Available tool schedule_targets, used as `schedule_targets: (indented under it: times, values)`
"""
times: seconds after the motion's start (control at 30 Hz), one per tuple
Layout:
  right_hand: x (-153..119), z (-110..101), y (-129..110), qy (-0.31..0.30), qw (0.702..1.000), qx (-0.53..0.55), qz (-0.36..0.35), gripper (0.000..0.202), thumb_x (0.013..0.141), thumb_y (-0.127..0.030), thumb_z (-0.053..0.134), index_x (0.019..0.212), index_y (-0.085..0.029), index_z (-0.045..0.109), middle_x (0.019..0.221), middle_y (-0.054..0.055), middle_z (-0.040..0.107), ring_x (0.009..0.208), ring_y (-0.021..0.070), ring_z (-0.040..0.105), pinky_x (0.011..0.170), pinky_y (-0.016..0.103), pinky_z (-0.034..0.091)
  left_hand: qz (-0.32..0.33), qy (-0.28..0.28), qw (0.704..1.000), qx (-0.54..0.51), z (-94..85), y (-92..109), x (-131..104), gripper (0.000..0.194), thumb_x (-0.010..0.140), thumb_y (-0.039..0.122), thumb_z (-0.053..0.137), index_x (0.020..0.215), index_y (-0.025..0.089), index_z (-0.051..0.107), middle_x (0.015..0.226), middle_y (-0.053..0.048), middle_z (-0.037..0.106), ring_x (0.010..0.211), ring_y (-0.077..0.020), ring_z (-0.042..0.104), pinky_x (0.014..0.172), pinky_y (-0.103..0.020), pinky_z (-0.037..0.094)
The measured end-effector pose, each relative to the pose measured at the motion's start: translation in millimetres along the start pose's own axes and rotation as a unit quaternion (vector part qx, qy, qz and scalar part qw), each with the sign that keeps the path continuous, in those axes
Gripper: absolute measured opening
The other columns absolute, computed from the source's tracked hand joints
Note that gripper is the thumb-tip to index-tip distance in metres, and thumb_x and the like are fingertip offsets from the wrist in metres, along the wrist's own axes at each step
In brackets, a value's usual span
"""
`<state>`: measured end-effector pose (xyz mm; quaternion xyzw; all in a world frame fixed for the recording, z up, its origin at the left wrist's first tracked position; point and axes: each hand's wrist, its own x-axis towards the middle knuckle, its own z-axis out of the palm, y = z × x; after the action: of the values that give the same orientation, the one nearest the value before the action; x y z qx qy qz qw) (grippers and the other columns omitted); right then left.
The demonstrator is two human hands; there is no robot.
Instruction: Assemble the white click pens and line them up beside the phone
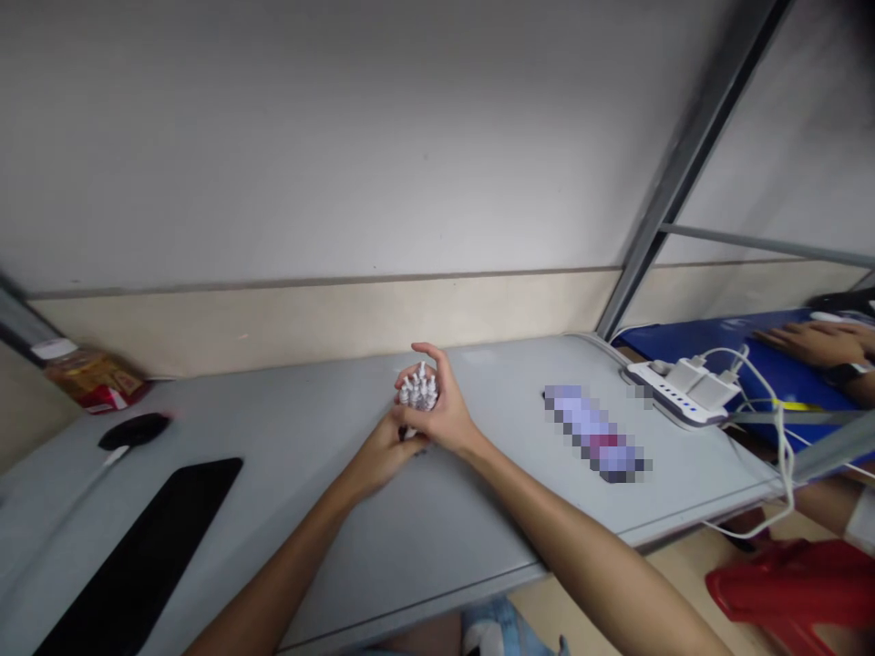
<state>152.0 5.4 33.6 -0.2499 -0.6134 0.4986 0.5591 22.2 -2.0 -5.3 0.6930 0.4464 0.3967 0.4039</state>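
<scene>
Over the middle of the grey table [307,565], several small white pieces [418,390] shaped like chess pieces stand bunched together between my hands. My right hand [447,410] curls around them from the right, its thumb across their front and one finger raised behind. From the left and below, my left hand [388,448] closes against the same bunch, and its fingers are mostly hidden. A small dark bit shows between the two hands near the thumbs; I cannot make out what it is.
At left lie a jar with a white lid [92,375], a black mouse-like object with a white cable [135,430] and a black mat [154,547]. To the right are a blurred-out phone [591,433], a power strip [674,394] and another person's hands [813,344]. A red stool [793,583] stands below.
</scene>
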Motion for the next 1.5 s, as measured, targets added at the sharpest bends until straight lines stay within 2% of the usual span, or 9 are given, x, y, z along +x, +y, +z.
schedule_targets:
  times: [0.23, 0.47, 0.7, 0.93, 1.07, 1.17, 1.3, 1.43, 1.5]
  values:
    - [0.3, 4.7, 3.6, 0.023, 0.997, 0.068, 0.005, 0.069, 0.062, -0.018, 0.066, 0.124, -0.029, 0.036, 0.087, -0.003, 0.054, 0.074, 0.0140, 0.059, 0.070, 0.029, 0.052, -0.010, -0.026, 0.998, -0.056, 3.8, 10.9, -1.6, 0.065, 0.067, 0.017, 0.066, 0.130, 0.024, 0.050, 0.123, -0.006, 0.063, 0.111, -0.0224, 0.059, 0.092, -0.034, 0.050]
    - [-1.0, 2.5, -6.0, -0.007, 0.999, 0.036, 0.038, 0.053, 0.063, -0.026, 0.076, 0.109, -0.025, 0.052, 0.088, -0.001, 0.060, 0.079, 0.0156, 0.062, 0.075, 0.031, 0.053, -0.049, -0.082, 0.995, -0.029, 1.1, 3.9, -4.0, 0.009, 0.070, 0.023, 0.064, 0.076, 0.016, 0.066, 0.079, -0.004, 0.070, 0.080, -0.0190, 0.065, 0.077, -0.032, 0.053]
    - [-2.6, 0.4, -8.1, 0.001, 0.997, 0.014, 0.080, 0.080, 0.053, -0.031, 0.086, 0.118, -0.029, 0.040, 0.085, -0.003, 0.061, 0.069, 0.0154, 0.062, 0.059, 0.029, 0.053, -0.055, -0.025, 0.998, -0.011, 7.5, 21.8, -5.5, 0.003, 0.065, 0.017, 0.059, 0.067, 0.017, 0.057, 0.053, 0.002, 0.059, 0.052, -0.0129, 0.057, 0.052, -0.025, 0.046]
    - [-1.2, -5.7, -1.3, -0.035, 0.993, -0.016, 0.111, 0.069, 0.060, -0.042, 0.082, 0.115, -0.027, 0.043, 0.094, 0.001, 0.063, 0.070, 0.0163, 0.063, 0.048, 0.025, 0.050, -0.050, -0.001, 0.999, 0.002, 7.2, 23.6, -5.4, 0.005, 0.063, 0.014, 0.057, 0.061, 0.018, 0.055, 0.049, 0.002, 0.059, 0.044, -0.0105, 0.053, 0.045, -0.022, 0.041]
    - [4.4, -16.4, -3.5, -0.011, 0.995, -0.086, 0.044, 0.077, 0.063, -0.042, 0.080, 0.127, -0.027, 0.040, 0.108, 0.004, 0.058, 0.079, 0.0145, 0.060, 0.064, 0.027, 0.052, -0.060, 0.009, 0.998, 0.027, 5.7, 19.2, -6.2, 0.007, 0.069, 0.023, 0.060, 0.069, 0.017, 0.057, 0.049, 0.002, 0.060, 0.044, -0.0117, 0.054, 0.045, -0.023, 0.041]
    - [7.2, -24.2, -8.8, 0.005, 0.982, -0.186, -0.011, 0.077, 0.063, -0.042, 0.080, 0.128, -0.025, 0.044, 0.102, 0.002, 0.058, 0.082, 0.0144, 0.057, 0.074, 0.028, 0.048, -0.071, -0.003, 0.997, 0.043, 5.7, 16.9, -6.7, 0.011, 0.072, 0.026, 0.061, 0.071, 0.016, 0.056, 0.050, 0.002, 0.059, 0.044, -0.0116, 0.054, 0.045, -0.023, 0.041]
    - [8.2, -27.2, -6.0, -0.026, 0.963, -0.270, 0.000, 0.036, 0.074, -0.043, 0.068, 0.100, -0.020, 0.059, 0.069, -0.005, 0.053, 0.063, 0.0115, 0.048, 0.060, 0.023, 0.039, -0.086, -0.037, 0.995, 0.037, 7.0, 13.4, -8.0, 0.011, 0.073, 0.025, 0.061, 0.075, 0.017, 0.054, 0.051, 0.003, 0.058, 0.045, -0.0116, 0.056, 0.045, -0.022, 0.041]
    - [12.1, -25.3, 11.9, 0.030, 0.960, -0.278, 0.000, 0.014, 0.078, -0.032, 0.057, 0.079, -0.018, 0.057, 0.064, -0.005, 0.051, 0.060, 0.0100, 0.046, 0.059, 0.021, 0.036, -0.083, -0.039, 0.996, -0.004, 9.4, 10.8, -9.1, 0.039, 0.074, 0.030, 0.065, 0.108, 0.018, 0.051, 0.068, 0.003, 0.063, 0.049, -0.0127, 0.060, 0.047, -0.023, 0.044]
    - [15.4, -25.6, 21.0, 0.045, 0.963, -0.266, 0.016, 0.013, 0.077, -0.030, 0.055, 0.074, -0.018, 0.056, 0.066, -0.005, 0.052, 0.062, 0.0102, 0.047, 0.061, 0.021, 0.037, -0.073, -0.036, 0.997, -0.004, 9.1, 10.5, -8.4, 0.044, 0.075, 0.035, 0.066, 0.112, 0.019, 0.050, 0.079, 0.001, 0.065, 0.053, -0.0128, 0.062, 0.050, -0.024, 0.046]
